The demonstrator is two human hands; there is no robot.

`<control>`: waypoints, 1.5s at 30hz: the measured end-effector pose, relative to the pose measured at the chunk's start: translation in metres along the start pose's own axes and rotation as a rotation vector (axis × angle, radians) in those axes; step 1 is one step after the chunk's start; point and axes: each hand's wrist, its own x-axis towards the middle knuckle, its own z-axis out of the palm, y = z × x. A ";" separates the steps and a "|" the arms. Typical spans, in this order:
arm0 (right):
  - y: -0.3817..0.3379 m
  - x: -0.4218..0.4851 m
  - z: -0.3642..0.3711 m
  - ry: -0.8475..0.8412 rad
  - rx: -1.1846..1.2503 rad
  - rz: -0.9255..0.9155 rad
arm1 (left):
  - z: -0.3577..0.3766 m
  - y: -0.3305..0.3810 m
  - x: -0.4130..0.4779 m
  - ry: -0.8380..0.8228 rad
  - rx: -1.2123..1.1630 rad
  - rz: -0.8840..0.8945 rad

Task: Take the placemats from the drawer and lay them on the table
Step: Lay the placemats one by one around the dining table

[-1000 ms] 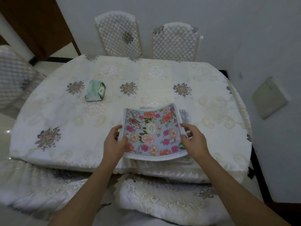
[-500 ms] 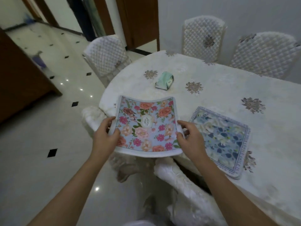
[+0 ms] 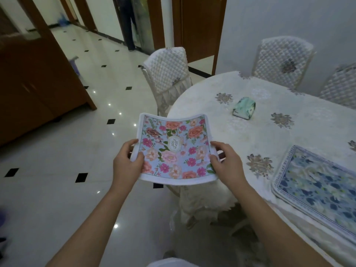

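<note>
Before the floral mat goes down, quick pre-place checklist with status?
1. Grip: left hand and right hand each pinch a side edge of the floral mat: ok.
2. Mat flat: it sags in the middle between the hands: not ok.
3. Mat over table: it hangs mostly over the floor, beside the table edge: not ok.
4. Free spot: bare cloth between the blue mat and the green pack: ok.
5. Blue mat already laid flat on the table: ok.
6. More mats under the floral one: cannot tell.
</note>
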 end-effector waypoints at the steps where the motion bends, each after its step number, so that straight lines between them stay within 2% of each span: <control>1: -0.005 0.004 0.010 0.002 -0.007 0.015 | -0.006 -0.006 0.012 -0.009 -0.009 -0.003; 5: -0.007 0.009 0.025 0.039 -0.029 0.090 | -0.006 -0.016 0.051 -0.096 -0.052 -0.025; 14: 0.037 0.032 -0.005 0.172 -0.114 0.271 | 0.074 -0.005 0.107 -0.292 -0.066 0.021; 21: 0.071 0.096 -0.002 0.157 -0.080 0.299 | 0.112 0.007 0.153 -0.319 -0.027 0.039; 29: 0.102 0.168 -0.017 0.156 -0.155 0.301 | 0.159 0.008 0.198 -0.369 0.014 0.067; 31: 0.119 0.173 -0.015 0.140 -0.198 0.379 | 0.175 -0.003 0.207 -0.455 0.073 0.063; 34: 0.149 0.167 -0.003 0.064 -0.211 0.553 | 0.202 -0.024 0.220 -0.688 0.200 0.028; 37: 0.163 0.147 0.011 0.054 -0.192 0.682 | 0.219 -0.049 0.237 -0.886 0.403 0.138; 41: 0.163 0.120 0.038 0.211 -0.171 0.822 | 0.232 -0.066 0.281 -0.983 0.723 0.406; 45: 0.152 0.106 0.067 0.381 -0.088 0.965 | 0.264 -0.072 0.331 -1.055 0.696 0.558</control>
